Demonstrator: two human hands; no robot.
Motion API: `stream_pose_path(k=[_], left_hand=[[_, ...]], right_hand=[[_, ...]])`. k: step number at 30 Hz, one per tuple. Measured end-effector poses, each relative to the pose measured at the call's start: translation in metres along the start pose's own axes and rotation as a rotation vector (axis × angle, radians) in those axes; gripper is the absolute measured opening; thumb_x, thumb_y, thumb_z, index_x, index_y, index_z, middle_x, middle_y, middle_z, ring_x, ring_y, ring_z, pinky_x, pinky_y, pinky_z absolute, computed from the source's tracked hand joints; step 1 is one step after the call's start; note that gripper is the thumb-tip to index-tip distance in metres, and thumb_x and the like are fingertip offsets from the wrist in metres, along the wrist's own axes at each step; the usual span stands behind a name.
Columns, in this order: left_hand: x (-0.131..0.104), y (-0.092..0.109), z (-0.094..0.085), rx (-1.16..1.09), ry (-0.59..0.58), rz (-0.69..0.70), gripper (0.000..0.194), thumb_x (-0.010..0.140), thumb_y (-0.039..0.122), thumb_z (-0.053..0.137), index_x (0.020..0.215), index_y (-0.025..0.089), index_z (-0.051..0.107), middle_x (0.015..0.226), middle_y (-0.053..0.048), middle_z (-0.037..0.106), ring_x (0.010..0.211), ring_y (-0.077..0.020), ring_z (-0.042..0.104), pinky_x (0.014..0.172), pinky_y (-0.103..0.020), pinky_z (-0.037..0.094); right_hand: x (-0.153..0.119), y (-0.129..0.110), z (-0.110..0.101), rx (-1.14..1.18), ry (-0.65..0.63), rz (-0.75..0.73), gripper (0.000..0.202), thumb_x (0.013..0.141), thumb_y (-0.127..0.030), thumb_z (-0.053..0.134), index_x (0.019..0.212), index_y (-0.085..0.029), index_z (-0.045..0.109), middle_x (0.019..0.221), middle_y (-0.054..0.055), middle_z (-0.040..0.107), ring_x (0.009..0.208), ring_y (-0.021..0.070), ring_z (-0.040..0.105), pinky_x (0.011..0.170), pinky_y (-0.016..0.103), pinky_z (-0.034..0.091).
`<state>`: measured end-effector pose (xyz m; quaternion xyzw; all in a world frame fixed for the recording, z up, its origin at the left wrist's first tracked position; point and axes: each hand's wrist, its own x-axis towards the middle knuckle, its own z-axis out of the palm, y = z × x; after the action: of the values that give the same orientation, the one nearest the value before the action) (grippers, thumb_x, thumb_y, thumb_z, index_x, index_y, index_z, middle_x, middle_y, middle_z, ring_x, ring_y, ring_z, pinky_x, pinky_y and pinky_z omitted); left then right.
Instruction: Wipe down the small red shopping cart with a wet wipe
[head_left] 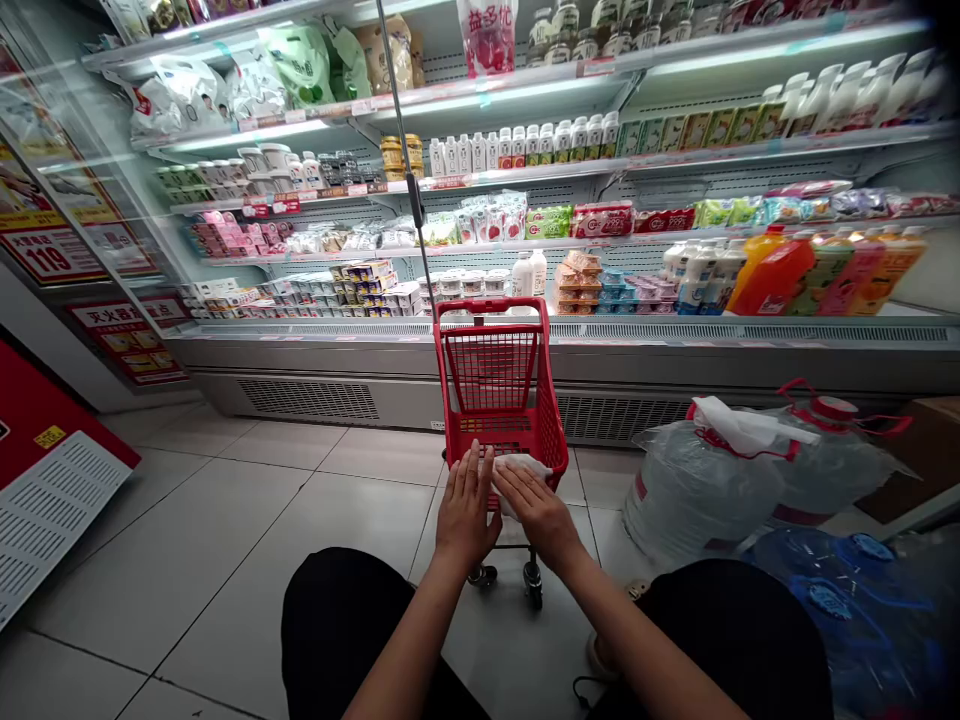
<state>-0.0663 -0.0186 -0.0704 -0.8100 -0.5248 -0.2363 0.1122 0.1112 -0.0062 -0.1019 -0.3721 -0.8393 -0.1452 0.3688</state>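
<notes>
A small red shopping cart (553,420) stands on wheels in front of my knees. My left hand (466,512) lies flat against its near end, fingers straight and close together, with nothing seen in it. Beside it, my right hand (541,512) keeps a white cloth (534,464) under its outstretched fingers, pressed to the cart's near edge. Part of the cloth shows above the fingers and between the two hands; the rest is hidden. A thin dark pole (411,180) rises from the cart's left side.
Behind the cart runs an open refrigerated display (360,345) stocked with bottles, cups and bags. On the right floor sit plastic-wrapped water jugs (705,490) and blue water bottles (832,600). A red unit with a white grille (60,500) stands left.
</notes>
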Motion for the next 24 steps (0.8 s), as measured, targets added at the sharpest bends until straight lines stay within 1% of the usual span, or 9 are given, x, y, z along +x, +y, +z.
stream_pose_path(k=[2, 6, 8, 11, 14, 17, 20, 22, 24], left_hand=[[-0.001, 0.001, -0.001, 0.004, 0.000, 0.005, 0.103, 0.085, 0.021, 0.064, 0.169, 0.021, 0.004, 0.176, -0.010, 0.007, 0.161, -0.0306, 0.017, 0.128, -0.050, 0.026], [-0.002, 0.007, -0.002, 0.002, -0.002, 0.019, 0.101, 0.086, 0.020, 0.064, 0.169, 0.023, 0.006, 0.177, -0.009, 0.004, 0.162, -0.0302, 0.016, 0.128, -0.050, 0.026], [-0.001, 0.011, -0.002, -0.002, -0.001, 0.019, 0.101, 0.085, 0.020, 0.065, 0.169, 0.025, 0.008, 0.177, -0.009, 0.002, 0.162, -0.0310, 0.013, 0.129, -0.052, 0.026], [0.003, 0.018, 0.000, -0.007, 0.001, -0.012, 0.104, 0.083, 0.024, 0.069, 0.168, 0.024, 0.010, 0.177, -0.010, 0.000, 0.162, -0.0338, 0.009, 0.129, -0.055, 0.024], [0.007, 0.028, 0.007, -0.007, 0.001, -0.054, 0.107, 0.081, 0.028, 0.071, 0.168, 0.019, 0.011, 0.176, -0.013, 0.002, 0.162, -0.0368, 0.004, 0.129, -0.058, 0.021], [0.009, 0.037, 0.015, -0.022, -0.017, -0.025, 0.106, 0.082, 0.029, 0.068, 0.167, 0.012, 0.007, 0.176, -0.015, 0.008, 0.162, -0.0333, 0.007, 0.130, -0.054, 0.021], [0.009, 0.037, 0.018, -0.023, -0.023, -0.001, 0.103, 0.085, 0.026, 0.063, 0.167, 0.011, 0.003, 0.175, -0.014, 0.014, 0.162, -0.0292, 0.012, 0.131, -0.051, 0.022], [0.008, 0.032, 0.017, -0.018, -0.032, 0.032, 0.100, 0.086, 0.024, 0.060, 0.168, 0.014, 0.004, 0.175, -0.010, 0.016, 0.162, -0.0273, 0.013, 0.131, -0.049, 0.022], [0.006, 0.027, 0.015, -0.024, -0.044, 0.072, 0.097, 0.087, 0.022, 0.059, 0.168, 0.017, 0.005, 0.175, -0.008, 0.016, 0.162, -0.0262, 0.015, 0.130, -0.048, 0.023]], right_hand=[[-0.014, 0.019, -0.014, -0.006, -0.019, 0.007, 0.072, 0.099, -0.001, 0.040, 0.166, -0.024, 0.024, 0.161, 0.005, 0.048, 0.150, 0.0222, 0.044, 0.123, 0.047, 0.043], [-0.041, 0.054, -0.041, -0.054, -0.016, 0.140, 0.077, 0.097, 0.003, 0.033, 0.167, -0.027, 0.022, 0.161, 0.005, 0.048, 0.151, 0.0228, 0.043, 0.124, 0.052, 0.040], [-0.046, 0.059, -0.046, -0.063, -0.012, 0.189, 0.081, 0.093, 0.006, 0.030, 0.167, -0.028, 0.022, 0.161, 0.004, 0.048, 0.151, 0.0224, 0.042, 0.124, 0.052, 0.040], [-0.041, 0.048, -0.044, -0.049, -0.005, 0.202, 0.084, 0.090, 0.007, 0.031, 0.167, -0.027, 0.023, 0.160, 0.004, 0.050, 0.152, 0.0221, 0.041, 0.125, 0.051, 0.040], [-0.029, 0.030, -0.036, -0.016, -0.028, 0.144, 0.083, 0.090, 0.005, 0.034, 0.167, -0.025, 0.023, 0.161, 0.006, 0.049, 0.152, 0.0226, 0.041, 0.125, 0.050, 0.040], [-0.017, 0.028, -0.033, 0.012, -0.060, 0.033, 0.079, 0.092, 0.002, 0.037, 0.167, -0.022, 0.024, 0.159, 0.007, 0.051, 0.149, 0.0221, 0.045, 0.124, 0.048, 0.042], [-0.009, 0.051, -0.041, 0.043, -0.128, -0.121, 0.075, 0.096, 0.001, 0.037, 0.166, -0.025, 0.025, 0.155, 0.005, 0.055, 0.146, 0.0190, 0.050, 0.125, 0.048, 0.040], [-0.007, 0.075, -0.050, 0.064, -0.185, -0.206, 0.073, 0.098, 0.000, 0.037, 0.165, -0.027, 0.026, 0.155, 0.003, 0.056, 0.144, 0.0168, 0.051, 0.127, 0.048, 0.037], [-0.006, 0.101, -0.057, 0.071, -0.202, -0.239, 0.071, 0.099, -0.001, 0.038, 0.164, -0.028, 0.028, 0.155, 0.003, 0.056, 0.144, 0.0160, 0.052, 0.127, 0.047, 0.037]])
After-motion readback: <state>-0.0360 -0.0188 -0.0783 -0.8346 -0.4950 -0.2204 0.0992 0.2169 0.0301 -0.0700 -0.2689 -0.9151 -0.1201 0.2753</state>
